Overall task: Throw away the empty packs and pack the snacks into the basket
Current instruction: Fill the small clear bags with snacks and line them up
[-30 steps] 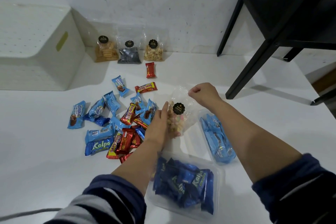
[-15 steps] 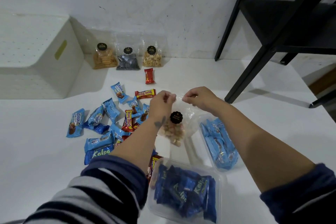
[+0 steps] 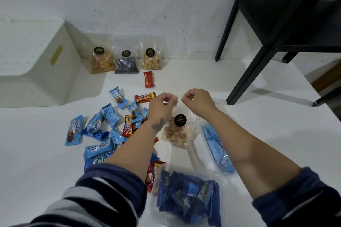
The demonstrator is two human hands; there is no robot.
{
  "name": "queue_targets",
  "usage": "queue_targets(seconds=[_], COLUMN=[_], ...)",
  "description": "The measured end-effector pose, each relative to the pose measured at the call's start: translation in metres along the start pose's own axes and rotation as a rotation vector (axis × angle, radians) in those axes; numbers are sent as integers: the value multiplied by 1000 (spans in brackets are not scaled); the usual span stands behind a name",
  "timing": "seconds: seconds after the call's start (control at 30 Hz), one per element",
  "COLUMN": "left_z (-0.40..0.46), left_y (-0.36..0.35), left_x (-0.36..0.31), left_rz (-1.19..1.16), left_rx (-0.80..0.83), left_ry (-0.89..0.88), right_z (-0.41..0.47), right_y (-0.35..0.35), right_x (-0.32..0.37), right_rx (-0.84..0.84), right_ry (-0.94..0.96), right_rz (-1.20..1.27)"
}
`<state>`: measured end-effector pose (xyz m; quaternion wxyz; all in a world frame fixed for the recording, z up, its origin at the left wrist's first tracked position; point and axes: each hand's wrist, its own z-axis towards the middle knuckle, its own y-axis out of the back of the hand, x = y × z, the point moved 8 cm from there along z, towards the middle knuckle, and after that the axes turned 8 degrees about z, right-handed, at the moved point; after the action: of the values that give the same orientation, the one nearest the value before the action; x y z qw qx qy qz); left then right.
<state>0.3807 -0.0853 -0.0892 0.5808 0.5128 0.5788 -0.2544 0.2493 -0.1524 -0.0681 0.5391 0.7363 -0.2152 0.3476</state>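
A clear biscuit bag point(image 3: 178, 133) with a black round label and small pastel biscuits hangs upright over the white table. My left hand point(image 3: 162, 105) and my right hand point(image 3: 197, 100) each pinch its top edge, close together. A clear tub point(image 3: 186, 199) of dark blue Kalpa packs stands near me. Beside my right arm a second clear tub point(image 3: 217, 151) holds light blue packs. Loose blue and red wrapped snacks point(image 3: 110, 127) lie scattered at the left.
Three clear snack bags point(image 3: 126, 61) stand against the back wall, with a red bar point(image 3: 148, 79) in front of them. A white perforated box point(image 3: 31, 64) sits at the far left. A black shelf frame point(image 3: 276, 29) rises at the right.
My left hand rose from the bag's side to its top edge and now pinches it next to my right hand. The bag hangs straighter, with its label facing me.
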Motion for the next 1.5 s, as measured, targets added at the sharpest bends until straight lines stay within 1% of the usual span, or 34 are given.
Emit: queue_targets(seconds=[0.17,0.27,0.43,0.53,0.6,0.73,0.8,0.93,1.03,1.13,1.2,1.3,1.37,1.43,1.5], left_z=[-1,-1,0,-1,-1,3,3,3,4,5,7,6,2,-2,-5], left_y=[4,1,5,-1,0,9,8,2,2,2,0,-2,-5,-10,-12], left_x=[-2,-3,-6,-10,-9,-8,-10,-13,-16,-18,-18,-15,-14,-15,-16], left_rz=[16,8,43,36,38,77,82,56,33,24,15,-32,-3,48,23], left_rx=[-19,-10,-66,-51,-71,-139,-133,-127,-139,-148,-143,-167,-186,-157,-140], left_ry=[-22,-25,-31,-26,-15,-23,-44,-54,-72,-83,-79,-38,-18,-3,21], right_z=[-1,-1,-4,-4,-4,-3,-3,-4,-4,-5,-7,-9,-10,-11,-15], right_y=[2,3,5,14,13,10,13,17,19,25,31,36,37,35,34], right_x=[1,1,8,11,11,11,11,9,9,6,4,0,-3,-1,5], right_rx=[20,-1,6,-36,-11,109,98,31,66,101,55,-31,-56,-23,29], right_ry=[-24,-29,-15,-19,-17,34,39,25,44,21,5,-28,-41,-7,34], right_rz=[16,-52,-133,-172,-165,-97,-38,-6,-41,-57,-17,-23,-8,6,28])
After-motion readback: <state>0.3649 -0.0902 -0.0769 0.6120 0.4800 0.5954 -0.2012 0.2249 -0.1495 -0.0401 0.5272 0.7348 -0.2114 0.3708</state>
